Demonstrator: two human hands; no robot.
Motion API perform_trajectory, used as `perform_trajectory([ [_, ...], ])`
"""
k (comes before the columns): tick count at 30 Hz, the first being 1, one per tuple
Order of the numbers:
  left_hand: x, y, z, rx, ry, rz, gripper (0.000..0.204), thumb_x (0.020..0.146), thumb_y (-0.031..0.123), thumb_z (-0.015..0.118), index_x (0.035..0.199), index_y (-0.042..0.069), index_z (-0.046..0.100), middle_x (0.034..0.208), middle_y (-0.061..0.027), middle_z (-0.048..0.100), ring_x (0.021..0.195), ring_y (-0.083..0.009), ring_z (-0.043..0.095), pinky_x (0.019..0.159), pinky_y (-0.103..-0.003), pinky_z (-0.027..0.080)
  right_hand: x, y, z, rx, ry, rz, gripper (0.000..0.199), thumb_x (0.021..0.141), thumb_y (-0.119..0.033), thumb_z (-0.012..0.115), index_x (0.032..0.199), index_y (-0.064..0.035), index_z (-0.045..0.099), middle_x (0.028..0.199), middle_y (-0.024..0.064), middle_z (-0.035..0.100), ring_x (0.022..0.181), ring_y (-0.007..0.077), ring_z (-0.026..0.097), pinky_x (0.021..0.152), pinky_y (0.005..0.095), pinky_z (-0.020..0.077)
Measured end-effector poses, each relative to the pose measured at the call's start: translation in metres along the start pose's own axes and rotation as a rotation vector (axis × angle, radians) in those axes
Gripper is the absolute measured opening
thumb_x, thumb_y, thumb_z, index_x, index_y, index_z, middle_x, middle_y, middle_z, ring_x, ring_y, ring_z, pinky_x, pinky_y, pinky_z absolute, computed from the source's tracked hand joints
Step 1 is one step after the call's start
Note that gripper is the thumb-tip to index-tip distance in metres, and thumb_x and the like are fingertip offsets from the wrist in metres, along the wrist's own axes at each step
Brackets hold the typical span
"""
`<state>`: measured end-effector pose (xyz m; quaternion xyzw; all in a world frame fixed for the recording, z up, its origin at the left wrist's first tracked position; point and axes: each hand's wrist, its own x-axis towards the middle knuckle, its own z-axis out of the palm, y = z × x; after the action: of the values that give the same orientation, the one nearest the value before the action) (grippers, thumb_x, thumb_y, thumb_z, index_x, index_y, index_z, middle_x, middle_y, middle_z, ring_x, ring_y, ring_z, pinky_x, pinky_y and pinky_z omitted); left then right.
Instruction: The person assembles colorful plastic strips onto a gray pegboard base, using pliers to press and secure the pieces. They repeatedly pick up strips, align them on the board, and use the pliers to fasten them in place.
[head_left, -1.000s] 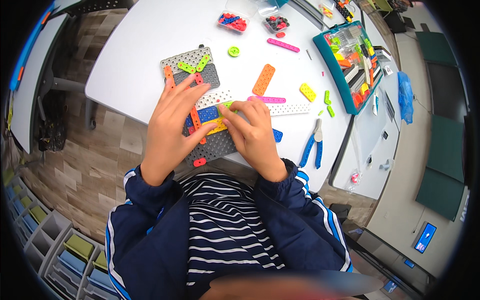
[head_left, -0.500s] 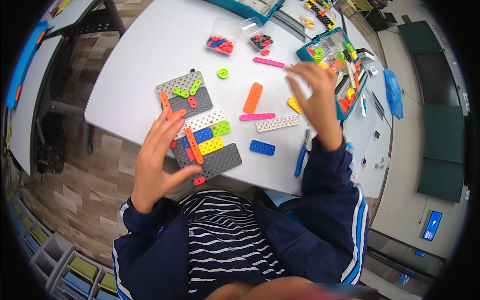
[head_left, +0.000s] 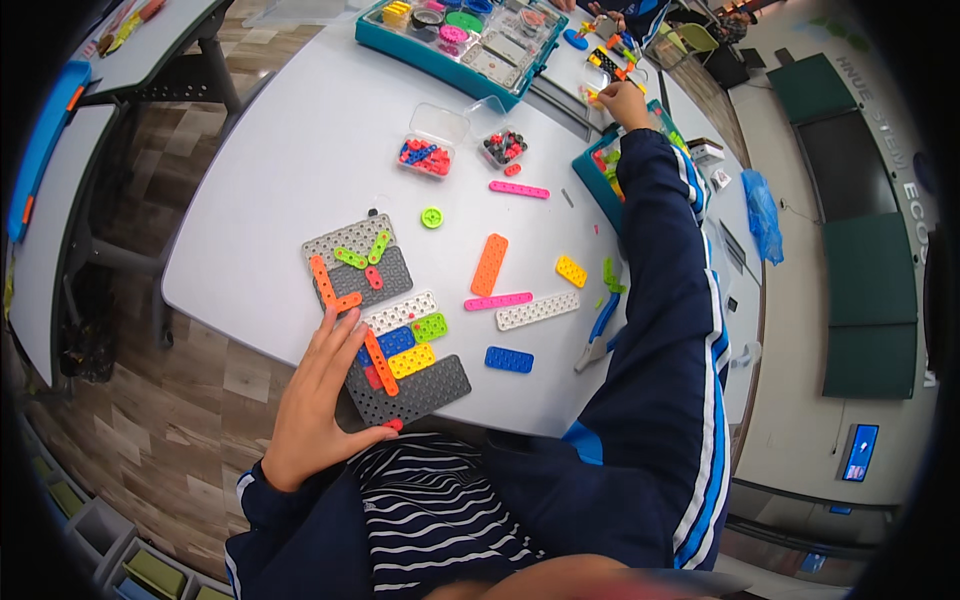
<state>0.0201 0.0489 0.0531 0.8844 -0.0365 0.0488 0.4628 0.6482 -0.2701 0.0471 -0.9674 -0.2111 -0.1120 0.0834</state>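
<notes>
My left hand (head_left: 312, 405) rests with fingers and thumb spread along the left edge of a build of perforated plastic plates. Its lower part is a dark grey plate (head_left: 440, 388) bearing white, blue, green and yellow plates and an orange beam (head_left: 381, 362). Above lies a grey plate (head_left: 350, 238) with green beams and an orange angled piece (head_left: 322, 282). Far off at the upper right, my right hand (head_left: 626, 104) reaches past a teal parts case (head_left: 597, 180), fingers drawn together beside small yellow pieces; whatever they hold is too small to make out.
Loose on the table lie an orange plate (head_left: 489, 265), a white plate (head_left: 538, 311), a blue plate (head_left: 509, 360), a pink beam (head_left: 519, 190) and pliers (head_left: 598, 335). Two small clear boxes of connectors stand behind. A large teal case (head_left: 430, 55) sits farther back, with another person's sleeve (head_left: 640, 18) beyond.
My right hand has moved from above the table's right side to the far upper right, its arm stretched out. My left hand stays by the plates. The whole view has shifted, showing more far table.
</notes>
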Motion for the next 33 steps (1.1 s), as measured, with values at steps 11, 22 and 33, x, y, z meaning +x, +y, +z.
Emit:
perform_trajectory([
  [11, 0.006, -0.009, 0.001, -0.047, -0.004, 0.028, 0.115, 0.06, 0.042, 0.097, 0.155, 0.004, 0.042, 0.158, -0.0194, 0.045, 0.153, -0.0439, 0.03, 0.12, -0.052, 0.032, 0.016, 0.015, 0.013, -0.139, 0.003, 0.022, 0.015, 0.074, -0.017, 0.079, 0.084, -0.0063, 0.083, 0.082, 0.0169, 0.076, 0.075, 0.0293, 0.074, 0.076, 0.0391, 0.0585],
  [22, 0.009, -0.012, 0.0, -0.044, -0.011, 0.029, 0.114, 0.06, 0.044, 0.097, 0.153, 0.006, 0.044, 0.156, -0.0185, 0.049, 0.151, -0.0448, 0.033, 0.12, -0.053, 0.033, 0.028, 0.025, 0.004, 0.022, -0.104, 0.123, 0.014, 0.075, -0.015, 0.078, 0.087, -0.0117, 0.084, 0.085, 0.015, 0.077, 0.083, 0.0286, 0.076, 0.081, 0.0365, 0.0595],
  [33, 0.008, -0.012, 0.001, -0.032, 0.008, 0.037, 0.113, 0.06, 0.045, 0.097, 0.152, 0.007, 0.045, 0.155, -0.0185, 0.05, 0.15, -0.0457, 0.035, 0.119, -0.053, 0.033, 0.053, 0.042, 0.028, -0.359, -0.128, 0.183, 0.021, 0.076, -0.024, 0.081, 0.091, -0.01, 0.084, 0.084, 0.0124, 0.078, 0.08, 0.0272, 0.077, 0.08, 0.036, 0.0596],
])
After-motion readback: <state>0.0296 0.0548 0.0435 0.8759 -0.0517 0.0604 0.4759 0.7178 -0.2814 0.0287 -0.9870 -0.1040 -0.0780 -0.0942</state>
